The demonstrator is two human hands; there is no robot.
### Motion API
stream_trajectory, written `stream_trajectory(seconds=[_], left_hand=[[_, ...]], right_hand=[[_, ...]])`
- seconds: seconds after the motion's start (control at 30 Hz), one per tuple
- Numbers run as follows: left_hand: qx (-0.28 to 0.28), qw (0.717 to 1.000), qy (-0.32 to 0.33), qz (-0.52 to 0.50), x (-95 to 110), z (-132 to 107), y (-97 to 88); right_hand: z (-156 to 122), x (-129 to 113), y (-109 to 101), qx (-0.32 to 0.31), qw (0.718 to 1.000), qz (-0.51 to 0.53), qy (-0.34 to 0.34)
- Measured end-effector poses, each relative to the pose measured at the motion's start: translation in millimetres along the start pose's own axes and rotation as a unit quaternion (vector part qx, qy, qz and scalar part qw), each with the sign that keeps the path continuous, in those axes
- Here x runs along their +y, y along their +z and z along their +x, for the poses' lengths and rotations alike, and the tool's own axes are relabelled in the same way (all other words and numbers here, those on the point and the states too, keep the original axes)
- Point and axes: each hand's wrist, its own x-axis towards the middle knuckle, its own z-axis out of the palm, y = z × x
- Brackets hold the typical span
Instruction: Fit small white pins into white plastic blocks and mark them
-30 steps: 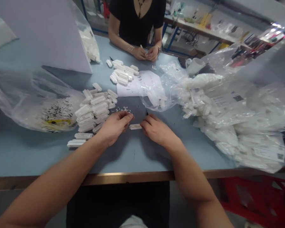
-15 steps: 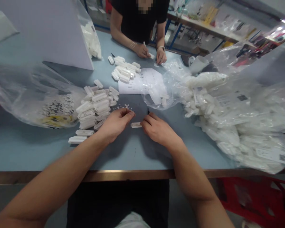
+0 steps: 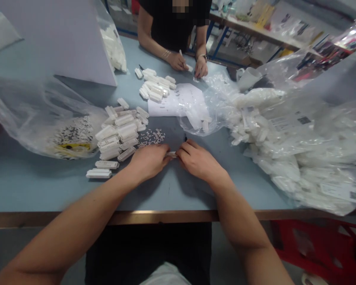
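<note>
My left hand [image 3: 150, 161] and my right hand [image 3: 197, 160] meet over a small white plastic piece [image 3: 171, 154] lying on the blue table [image 3: 32, 182]. The fingers of both hands are curled and pinch the piece from either end, so only a sliver of it shows. Just beyond the left hand lies a scatter of tiny white bits [image 3: 152, 136]. To the left is a pile of white oblong parts [image 3: 118, 132].
A clear bag with printed labels [image 3: 47, 122] lies at left, and big bags of white parts [image 3: 299, 134] fill the right. A person in black across the table works with both hands [image 3: 190, 65] near another pile [image 3: 156, 85] and a paper sheet [image 3: 178, 103]. The table's front edge [image 3: 166, 217] is near me.
My left hand has come down and closed onto the white piece, which lay free between the hands before. The view has shifted slightly. The person opposite moved their hands apart.
</note>
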Motion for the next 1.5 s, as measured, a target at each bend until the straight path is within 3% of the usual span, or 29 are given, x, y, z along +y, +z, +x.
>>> stream_trajectory(seconds=[0.63, 0.93, 1.17, 1.37, 1.5], left_hand=[[-0.007, 1.0, -0.001, 0.013, 0, 1, 0.5], [-0.009, 1.0, -0.007, 0.009, 0, 1, 1.3], [-0.016, 1.0, -0.017, -0.001, 1, 1, -1.8], [-0.017, 1.0, -0.013, 0.01, 2, 2, -3.1], [-0.02, 1.0, -0.013, 0.012, 2, 1, -3.3]], right_hand=[[-6, 10, -1, 0.025, 0.997, 0.069, 0.015], [-6, 8, -7, -0.04, 0.998, 0.043, 0.007], [-10, 14, -4, 0.04, 0.997, 0.063, 0.033], [-7, 11, -6, -0.047, 0.997, 0.057, 0.031], [-6, 11, -3, -0.021, 0.997, 0.065, 0.041]])
